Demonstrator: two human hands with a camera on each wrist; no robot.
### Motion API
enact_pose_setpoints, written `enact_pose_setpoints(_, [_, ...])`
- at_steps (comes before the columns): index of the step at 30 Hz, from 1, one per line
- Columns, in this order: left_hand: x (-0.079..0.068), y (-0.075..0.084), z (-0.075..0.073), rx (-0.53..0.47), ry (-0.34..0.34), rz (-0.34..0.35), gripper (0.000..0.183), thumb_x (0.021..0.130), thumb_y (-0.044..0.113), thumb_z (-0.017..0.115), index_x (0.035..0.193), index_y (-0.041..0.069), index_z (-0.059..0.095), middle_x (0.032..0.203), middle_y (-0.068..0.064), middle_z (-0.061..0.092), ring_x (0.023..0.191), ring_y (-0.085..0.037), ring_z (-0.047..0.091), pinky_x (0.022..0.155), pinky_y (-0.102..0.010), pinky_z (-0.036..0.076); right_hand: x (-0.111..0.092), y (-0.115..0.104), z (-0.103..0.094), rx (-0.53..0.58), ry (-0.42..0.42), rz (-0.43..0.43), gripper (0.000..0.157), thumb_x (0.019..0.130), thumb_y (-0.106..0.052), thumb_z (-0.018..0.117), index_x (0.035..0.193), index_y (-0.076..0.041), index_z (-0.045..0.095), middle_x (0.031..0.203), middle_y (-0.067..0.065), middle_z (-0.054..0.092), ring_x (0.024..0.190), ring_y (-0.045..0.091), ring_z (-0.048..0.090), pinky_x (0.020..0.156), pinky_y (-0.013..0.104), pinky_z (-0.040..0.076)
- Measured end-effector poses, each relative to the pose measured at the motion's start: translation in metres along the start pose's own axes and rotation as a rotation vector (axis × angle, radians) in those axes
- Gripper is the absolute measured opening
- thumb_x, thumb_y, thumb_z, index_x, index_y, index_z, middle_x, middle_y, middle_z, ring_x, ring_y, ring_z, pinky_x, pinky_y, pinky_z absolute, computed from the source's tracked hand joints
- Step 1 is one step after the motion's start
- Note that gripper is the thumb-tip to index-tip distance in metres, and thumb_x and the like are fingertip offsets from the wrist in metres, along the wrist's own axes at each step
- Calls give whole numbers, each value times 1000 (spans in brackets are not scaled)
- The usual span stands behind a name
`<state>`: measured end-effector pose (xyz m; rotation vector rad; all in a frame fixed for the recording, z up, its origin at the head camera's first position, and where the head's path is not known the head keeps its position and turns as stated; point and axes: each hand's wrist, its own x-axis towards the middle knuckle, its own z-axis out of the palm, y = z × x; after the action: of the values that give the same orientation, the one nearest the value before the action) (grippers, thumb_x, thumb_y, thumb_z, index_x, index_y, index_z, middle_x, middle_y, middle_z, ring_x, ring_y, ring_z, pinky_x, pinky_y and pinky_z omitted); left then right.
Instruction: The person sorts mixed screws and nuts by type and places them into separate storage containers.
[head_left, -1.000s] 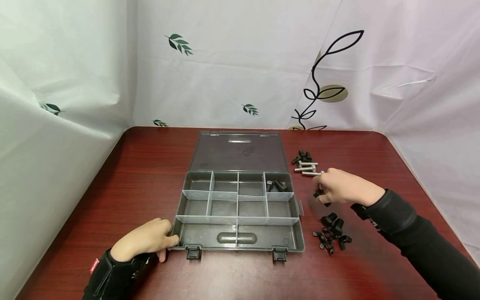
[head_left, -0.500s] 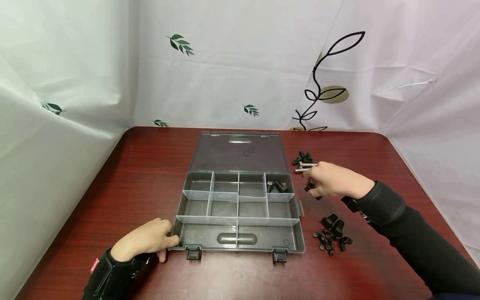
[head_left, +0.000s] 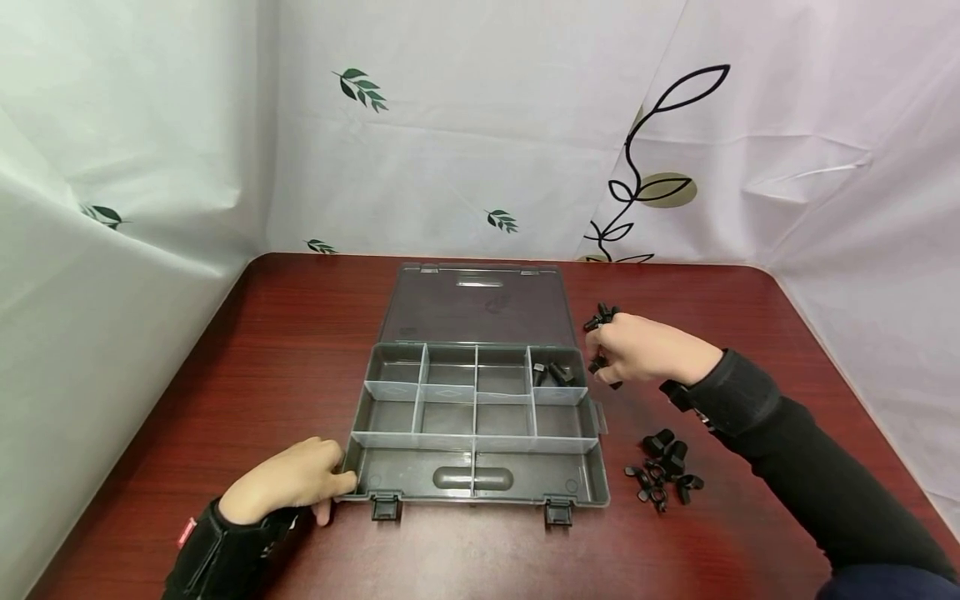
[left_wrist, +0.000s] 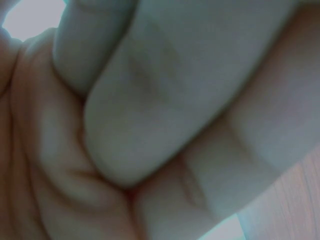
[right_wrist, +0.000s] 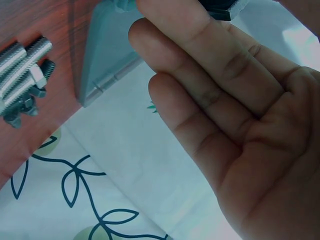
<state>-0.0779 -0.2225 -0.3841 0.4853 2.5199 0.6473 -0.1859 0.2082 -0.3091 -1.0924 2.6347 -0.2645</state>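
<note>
Black piece (head_left: 597,364), probably a bolt though mostly hidden, was pinched in the right hand (head_left: 645,346), just right of the box (head_left: 420,467). Black bolts (head_left: 560,373) lay in its far-right compartment. Left hand (head_left: 296,475) gripped the near-left corner. Lid (head_left: 480,304) lay open beyond. Steel bolts (right_wrist: 25,66) sat near the right hand; wing nuts (head_left: 686,484) nearer the person.
</note>
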Motion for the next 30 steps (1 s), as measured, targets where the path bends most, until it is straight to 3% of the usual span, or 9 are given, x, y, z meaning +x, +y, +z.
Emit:
enact_pose_setpoints(6, [0, 0, 0, 8, 9, 4, 24, 78, 23, 53, 58, 12, 49, 41, 9, 50, 45, -6, 53, 52, -27, 39, 10, -5, -4, -19, 9, -16, 12, 78, -14, 67, 88, -10, 63, 56, -10, 46, 51, 4, 44, 60, 27, 43])
enact_pose_setpoints(13, [-1, 0, 0, -7, 8, 10, 25, 79, 22, 53, 57, 12, 48, 41, 9, 50, 43, -6, 54, 52, -27, 39, 22, -12, -7, -34, 21, -67, 19, 80, -16, 67, 95, -5, 65, 53, -10, 45, 51, 2, 45, 68, 31, 48])
enact_pose_setpoints(22, [-2, 1, 0, -10, 3, 6, 24, 79, 22, 53, 58, 11, 47, 41, 8, 50, 43, -7, 54, 52, -27, 38, 34, -16, -3, -38, -9, -86, 21, 79, -15, 67, 97, -4, 64, 52, -9, 44, 50, 3, 46, 59, 25, 44])
enact_pose_setpoints(30, [-2, 1, -1, -22, -5, 12, 25, 79, 22, 52, 57, 11, 48, 41, 8, 51, 43, -7, 54, 52, -27, 38, 39, -16, -2, -66, 4, -114, 21, 78, -13, 67, 97, -3, 64, 55, -10, 46, 51, 3, 46, 61, 27, 45])
